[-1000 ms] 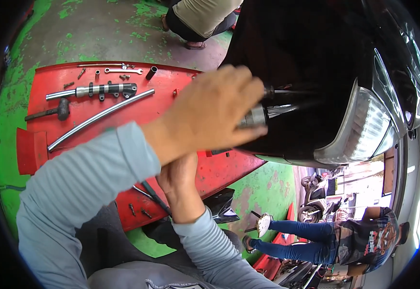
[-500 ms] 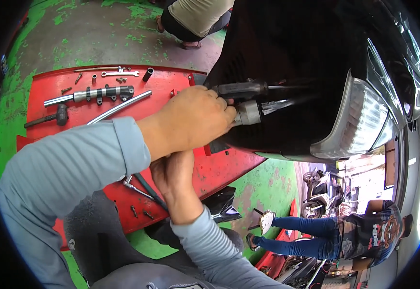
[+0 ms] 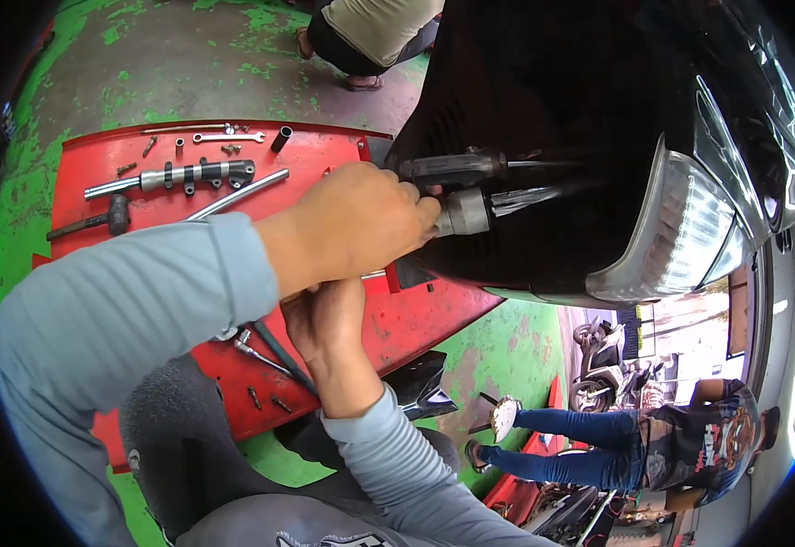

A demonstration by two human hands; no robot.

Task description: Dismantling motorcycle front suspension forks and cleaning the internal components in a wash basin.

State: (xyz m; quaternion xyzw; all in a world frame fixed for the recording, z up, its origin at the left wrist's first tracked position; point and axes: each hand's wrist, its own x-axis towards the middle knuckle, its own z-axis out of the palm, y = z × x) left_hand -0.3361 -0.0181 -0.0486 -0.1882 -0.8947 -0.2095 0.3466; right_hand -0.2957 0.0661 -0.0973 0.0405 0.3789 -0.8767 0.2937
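Note:
My left hand [image 3: 356,223] is closed, knuckles up, its fingers curled against the near end of a grey metal cylinder [image 3: 464,211] below the black motorcycle bodywork [image 3: 525,82]. Bright metal shows beyond that cylinder. Just above it lies a dark ridged cylindrical part [image 3: 457,168] with a thin rod at its far end. My right hand [image 3: 326,324] is palm up under my left wrist. Its fingers are hidden behind the left hand, so what they hold does not show. A short piece of shiny metal [image 3: 375,273] peeks out between the hands.
On the red work platform [image 3: 416,314] lie a fork leg [image 3: 174,177], a chrome tube [image 3: 242,193], a hammer [image 3: 118,216], a combination wrench [image 3: 229,139], a black socket [image 3: 281,139], a ratchet [image 3: 265,356] and bolts. One person [image 3: 375,36] crouches beyond; another [image 3: 589,447] stands right.
My left hand has shifted slightly left along with its forearm. The right hand has barely moved. Shiny metal now shows between the hands, and more of the ratchet is visible.

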